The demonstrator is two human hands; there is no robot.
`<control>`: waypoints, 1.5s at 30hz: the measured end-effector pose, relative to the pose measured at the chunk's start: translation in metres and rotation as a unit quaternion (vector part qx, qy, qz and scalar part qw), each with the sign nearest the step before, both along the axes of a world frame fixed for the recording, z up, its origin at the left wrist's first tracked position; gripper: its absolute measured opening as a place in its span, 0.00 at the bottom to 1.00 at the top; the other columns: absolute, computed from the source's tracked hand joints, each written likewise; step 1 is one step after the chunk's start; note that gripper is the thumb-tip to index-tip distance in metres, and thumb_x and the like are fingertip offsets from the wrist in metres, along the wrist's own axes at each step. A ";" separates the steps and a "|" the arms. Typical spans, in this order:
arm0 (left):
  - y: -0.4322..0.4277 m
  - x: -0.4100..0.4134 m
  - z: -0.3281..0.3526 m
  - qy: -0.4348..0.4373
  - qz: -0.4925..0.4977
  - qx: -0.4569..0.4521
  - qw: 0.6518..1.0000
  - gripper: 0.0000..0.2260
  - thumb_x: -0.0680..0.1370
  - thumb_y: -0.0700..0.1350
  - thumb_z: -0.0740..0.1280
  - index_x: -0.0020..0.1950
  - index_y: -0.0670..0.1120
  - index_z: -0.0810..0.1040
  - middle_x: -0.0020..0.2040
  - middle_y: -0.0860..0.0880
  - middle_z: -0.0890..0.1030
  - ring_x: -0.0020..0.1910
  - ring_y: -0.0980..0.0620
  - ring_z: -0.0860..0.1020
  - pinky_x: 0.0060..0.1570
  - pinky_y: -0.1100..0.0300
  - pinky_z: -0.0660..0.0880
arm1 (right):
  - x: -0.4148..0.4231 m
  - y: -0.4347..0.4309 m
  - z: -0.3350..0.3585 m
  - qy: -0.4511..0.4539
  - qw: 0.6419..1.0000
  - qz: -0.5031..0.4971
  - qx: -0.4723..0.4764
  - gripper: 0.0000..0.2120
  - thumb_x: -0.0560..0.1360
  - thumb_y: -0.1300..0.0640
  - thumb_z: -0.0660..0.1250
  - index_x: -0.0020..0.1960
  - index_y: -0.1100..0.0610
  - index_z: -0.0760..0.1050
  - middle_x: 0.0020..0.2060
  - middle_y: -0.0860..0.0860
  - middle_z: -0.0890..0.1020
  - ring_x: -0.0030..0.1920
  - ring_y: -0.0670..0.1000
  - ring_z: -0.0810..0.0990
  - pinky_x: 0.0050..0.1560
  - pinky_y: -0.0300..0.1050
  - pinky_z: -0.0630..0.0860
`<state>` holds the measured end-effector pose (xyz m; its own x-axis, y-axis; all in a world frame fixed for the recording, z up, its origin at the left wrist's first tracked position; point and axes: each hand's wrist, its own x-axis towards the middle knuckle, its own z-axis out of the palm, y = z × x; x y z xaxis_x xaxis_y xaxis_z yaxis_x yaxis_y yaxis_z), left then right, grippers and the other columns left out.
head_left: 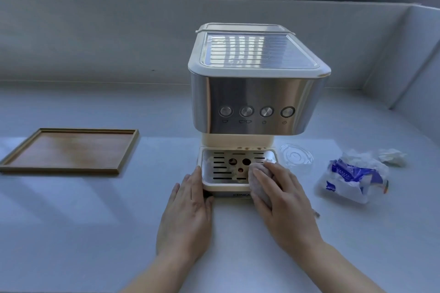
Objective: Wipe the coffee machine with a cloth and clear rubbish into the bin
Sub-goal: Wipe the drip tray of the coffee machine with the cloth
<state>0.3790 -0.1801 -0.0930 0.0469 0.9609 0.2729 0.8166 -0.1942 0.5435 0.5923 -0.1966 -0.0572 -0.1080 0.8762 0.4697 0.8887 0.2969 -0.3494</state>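
A cream and steel coffee machine [257, 102] stands on the white counter, its drip tray [226, 169] facing me. My right hand [283, 200] presses a pale grey cloth [258, 181] onto the right front corner of the drip tray. My left hand [188, 214] lies flat on the counter, fingers together, touching the tray's left front corner. Rubbish lies to the right: a clear plastic lid [296, 156], a crumpled blue and white wrapper [354, 178] and a crumpled white tissue [391, 157].
A wooden tray [14, 164] sits on the counter at the left. A grey wall and window run behind the machine, and a side wall closes the right end. No bin is in view.
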 end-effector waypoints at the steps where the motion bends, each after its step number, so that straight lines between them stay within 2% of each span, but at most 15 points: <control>1: 0.000 0.000 0.000 -0.004 0.001 -0.002 1.000 0.29 0.81 0.52 0.55 0.79 0.56 0.44 0.78 0.56 0.60 0.77 0.58 0.55 0.77 0.61 0.44 | 0.005 -0.001 0.000 -0.005 1.000 0.008 -0.001 0.23 0.72 0.59 0.74 0.66 0.57 0.76 0.65 0.54 0.76 0.64 0.59 0.74 0.66 0.51 0.72; 4: 0.000 0.000 0.000 -0.009 0.001 -0.007 1.000 0.29 0.81 0.52 0.55 0.78 0.57 0.45 0.77 0.56 0.63 0.77 0.58 0.57 0.78 0.58 0.48 | 0.016 0.005 0.008 0.006 0.999 -0.012 -0.035 0.21 0.74 0.57 0.73 0.66 0.54 0.76 0.63 0.52 0.77 0.62 0.56 0.75 0.62 0.45 0.70; 8: 0.001 0.002 -0.001 -0.001 0.004 -0.006 1.000 0.29 0.81 0.52 0.55 0.79 0.55 0.45 0.78 0.55 0.62 0.77 0.58 0.56 0.77 0.59 0.47 | 0.001 0.017 0.020 0.041 0.995 -0.073 -0.057 0.11 0.77 0.58 0.67 0.59 0.55 0.78 0.57 0.53 0.78 0.56 0.58 0.75 0.56 0.47 0.72; 13: -0.001 0.002 0.001 -0.002 0.004 -0.011 1.000 0.29 0.81 0.52 0.55 0.79 0.56 0.45 0.78 0.57 0.60 0.77 0.58 0.54 0.77 0.62 0.44 | -0.007 0.012 0.023 -0.053 0.996 0.022 -0.063 0.13 0.74 0.60 0.69 0.58 0.52 0.76 0.56 0.50 0.78 0.52 0.57 0.76 0.51 0.47 0.73; 16: -0.002 0.001 0.002 0.000 0.004 -0.011 1.000 0.29 0.81 0.52 0.54 0.79 0.55 0.45 0.79 0.56 0.60 0.77 0.59 0.54 0.77 0.61 0.45 | 0.015 0.030 0.031 0.012 0.995 -0.041 -0.085 0.12 0.76 0.60 0.67 0.58 0.52 0.78 0.54 0.49 0.80 0.52 0.54 0.76 0.46 0.39 0.68; 18: -0.001 0.002 0.004 0.004 0.003 -0.010 1.000 0.29 0.81 0.52 0.54 0.80 0.54 0.45 0.79 0.56 0.60 0.77 0.58 0.54 0.77 0.61 0.45 | 0.012 0.039 0.033 0.025 0.994 -0.057 -0.093 0.10 0.77 0.61 0.64 0.57 0.54 0.77 0.48 0.50 0.81 0.47 0.52 0.76 0.44 0.36 0.68; 20: -0.001 0.002 0.004 0.005 0.003 -0.012 1.000 0.29 0.81 0.52 0.54 0.80 0.54 0.45 0.79 0.55 0.60 0.77 0.58 0.55 0.77 0.60 0.44 | -0.002 0.034 0.032 -0.003 0.995 -0.039 -0.094 0.09 0.77 0.59 0.63 0.56 0.54 0.76 0.46 0.51 0.80 0.48 0.55 0.77 0.47 0.42 0.71; 24: 0.000 0.003 0.004 0.005 0.002 -0.014 1.000 0.29 0.81 0.52 0.54 0.80 0.54 0.45 0.79 0.56 0.59 0.78 0.58 0.53 0.77 0.60 0.45 | 0.001 0.016 0.028 -0.063 0.995 0.030 -0.077 0.15 0.75 0.58 0.68 0.62 0.52 0.76 0.54 0.49 0.79 0.51 0.55 0.75 0.50 0.45 0.73; 28: -0.001 0.002 0.002 0.008 0.003 -0.013 1.000 0.29 0.82 0.52 0.54 0.80 0.54 0.45 0.79 0.56 0.58 0.78 0.58 0.53 0.77 0.60 0.44 | 0.010 0.039 0.031 0.079 0.990 -0.037 -0.106 0.06 0.78 0.61 0.63 0.54 0.56 0.76 0.33 0.44 0.79 0.43 0.50 0.78 0.41 0.41 0.71; 29: -0.001 0.002 0.003 0.009 0.005 -0.013 1.000 0.29 0.81 0.52 0.54 0.80 0.54 0.44 0.79 0.56 0.58 0.78 0.58 0.53 0.77 0.60 0.44 | 0.003 0.037 0.031 0.093 0.989 -0.038 -0.110 0.06 0.77 0.61 0.62 0.53 0.56 0.75 0.34 0.45 0.80 0.43 0.50 0.78 0.41 0.41 0.71; 33: 0.000 0.002 0.002 0.015 0.006 -0.008 1.000 0.30 0.81 0.51 0.55 0.80 0.54 0.44 0.79 0.56 0.59 0.77 0.59 0.53 0.76 0.62 0.42 | -0.013 0.018 0.023 -0.038 0.994 0.068 -0.081 0.16 0.75 0.59 0.68 0.62 0.52 0.76 0.58 0.48 0.78 0.55 0.54 0.74 0.55 0.48 0.73; 37: -0.001 0.002 0.003 0.018 0.010 -0.012 1.000 0.30 0.82 0.51 0.55 0.80 0.54 0.43 0.79 0.56 0.57 0.78 0.58 0.52 0.74 0.65 0.39 | 0.001 0.047 0.031 -0.022 0.993 0.004 -0.119 0.12 0.79 0.55 0.63 0.60 0.48 0.77 0.58 0.45 0.79 0.61 0.54 0.72 0.63 0.48 0.68; 39: -0.001 0.002 0.004 0.020 0.008 -0.012 1.000 0.30 0.82 0.51 0.54 0.80 0.53 0.43 0.79 0.55 0.57 0.78 0.59 0.51 0.75 0.65 0.39 | -0.011 0.043 0.030 -0.038 0.994 -0.013 -0.102 0.11 0.78 0.54 0.62 0.59 0.49 0.76 0.58 0.46 0.79 0.61 0.56 0.72 0.62 0.51 0.68; 42: 0.000 0.002 0.003 0.021 0.003 -0.012 1.000 0.30 0.82 0.51 0.54 0.80 0.52 0.43 0.79 0.55 0.58 0.78 0.58 0.53 0.77 0.61 0.43 | -0.027 0.017 0.023 -0.050 0.992 0.051 -0.109 0.18 0.76 0.50 0.62 0.65 0.44 0.73 0.63 0.42 0.74 0.61 0.53 0.70 0.60 0.52 0.69; 45: -0.001 0.002 0.004 0.020 0.002 -0.015 1.000 0.30 0.82 0.51 0.55 0.80 0.52 0.44 0.79 0.54 0.58 0.78 0.58 0.53 0.77 0.61 0.43 | -0.004 0.027 0.023 -0.040 0.993 0.056 -0.096 0.19 0.74 0.56 0.69 0.65 0.47 0.76 0.62 0.44 0.78 0.59 0.55 0.73 0.60 0.52 0.70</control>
<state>0.3808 -0.1811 -0.0892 0.0537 0.9690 0.2410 0.8384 -0.1748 0.5162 0.5880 -0.1699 -0.0344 -0.2396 0.9291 0.2819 0.8812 0.3299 -0.3385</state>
